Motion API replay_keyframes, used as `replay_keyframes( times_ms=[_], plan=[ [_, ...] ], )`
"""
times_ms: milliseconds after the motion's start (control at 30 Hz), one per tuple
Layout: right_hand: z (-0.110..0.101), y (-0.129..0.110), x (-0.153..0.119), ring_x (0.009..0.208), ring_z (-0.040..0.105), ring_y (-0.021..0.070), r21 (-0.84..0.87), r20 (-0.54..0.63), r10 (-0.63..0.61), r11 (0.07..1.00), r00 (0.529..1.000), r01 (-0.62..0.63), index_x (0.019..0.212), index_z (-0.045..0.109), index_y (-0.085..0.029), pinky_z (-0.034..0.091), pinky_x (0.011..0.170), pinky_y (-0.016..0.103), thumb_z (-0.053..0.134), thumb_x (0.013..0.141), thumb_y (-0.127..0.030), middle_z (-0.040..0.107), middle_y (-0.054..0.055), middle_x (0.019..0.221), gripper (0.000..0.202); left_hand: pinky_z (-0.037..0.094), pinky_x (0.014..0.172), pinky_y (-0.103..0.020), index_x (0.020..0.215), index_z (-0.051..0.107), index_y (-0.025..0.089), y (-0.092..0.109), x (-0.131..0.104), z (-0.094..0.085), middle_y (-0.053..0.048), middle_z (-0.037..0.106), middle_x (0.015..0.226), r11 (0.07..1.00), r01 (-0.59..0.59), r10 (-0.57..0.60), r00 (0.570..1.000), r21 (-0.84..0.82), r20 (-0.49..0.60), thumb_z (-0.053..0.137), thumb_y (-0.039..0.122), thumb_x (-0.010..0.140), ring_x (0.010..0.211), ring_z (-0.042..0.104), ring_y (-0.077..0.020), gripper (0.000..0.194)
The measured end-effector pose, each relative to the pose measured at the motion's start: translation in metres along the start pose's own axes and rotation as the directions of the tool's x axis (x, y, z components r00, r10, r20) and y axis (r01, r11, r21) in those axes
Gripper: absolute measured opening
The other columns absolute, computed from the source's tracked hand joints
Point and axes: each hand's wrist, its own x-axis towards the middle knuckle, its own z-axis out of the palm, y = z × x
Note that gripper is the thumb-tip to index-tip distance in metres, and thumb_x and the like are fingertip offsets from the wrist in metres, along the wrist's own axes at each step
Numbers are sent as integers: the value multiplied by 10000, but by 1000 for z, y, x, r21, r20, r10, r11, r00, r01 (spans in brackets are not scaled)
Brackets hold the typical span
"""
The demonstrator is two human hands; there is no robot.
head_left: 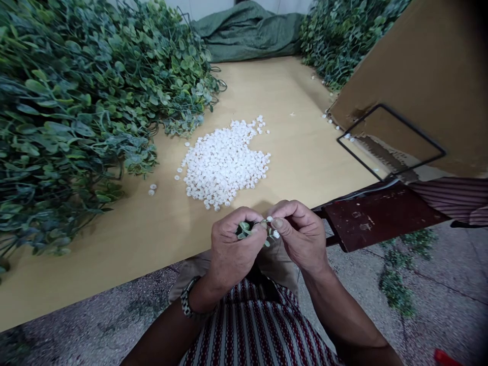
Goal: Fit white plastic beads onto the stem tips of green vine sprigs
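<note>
My left hand [238, 244] is closed around the stem of a small artificial leaf sprig [244, 229], its green leaves poking out between the fingers. Thumb and forefinger of my right hand [299, 231] pinch a tiny white bead-like piece [270, 219] at the sprig's tip. A second white piece [276, 234] sits just below, by the right thumb. Both hands meet over my lap at the table's front edge. Beyond them on the table lies a loose pile of small round white pieces [224, 165]. How the piece joins the stem is hidden by my fingertips.
A big heap of artificial greenery [95, 86] covers the table's left; more foliage [343, 40] stands at the back right. A green cloth sack [247, 30] lies at the back. On the right are a cardboard sheet [427, 86] and a dark red stool [381, 216]. Sprigs [396, 290] litter the floor.
</note>
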Motion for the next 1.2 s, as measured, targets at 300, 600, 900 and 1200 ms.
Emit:
replay_keyframes(
  times_ms=[300, 600, 900, 1200],
  plan=[
    [3, 2, -3, 666, 573, 131, -74, -58, -58, 996, 997, 54, 787, 625, -203, 474, 625, 254, 674, 863, -296, 627, -1, 723, 130, 337, 437, -165, 536, 586, 158, 1, 2, 2, 42, 491, 483, 1000, -1, 1, 1000, 26, -20, 553, 149, 642, 452, 399, -65, 112],
    [5, -1, -3, 682, 603, 146, -156, -76, -133, 980, 988, 120, 794, 634, -205, 492, 613, 270, 657, 868, -241, 644, 9, 717, 86, 323, 425, -157, 549, 574, 157, 2, 1, 4, 52, 466, 479, 999, -15, 16, 1000, 50, -19, 533, 134, 663, 444, 378, -58, 124],
    [4, 3, -5, 735, 652, 165, -321, -44, -327, 900, 944, 296, 834, 664, -220, 514, 657, 302, 632, 857, -121, 689, 26, 776, 107, 357, 450, -145, 564, 597, 146, 0, 0, 4, 41, 522, 503, 996, -50, 52, 999, 71, -18, 528, 113, 672, 468, 424, -59, 133],
    [3, 1, -4, 724, 667, 172, -404, 12, -398, 837, 917, 368, 851, 658, -219, 543, 630, 314, 621, 842, -84, 702, 35, 773, 140, 377, 465, -159, 582, 606, 151, -4, -1, 3, 32, 539, 517, 987, -99, 100, 995, 123, -1, 535, 116, 691, 476, 441, -71, 135]
  ],
)
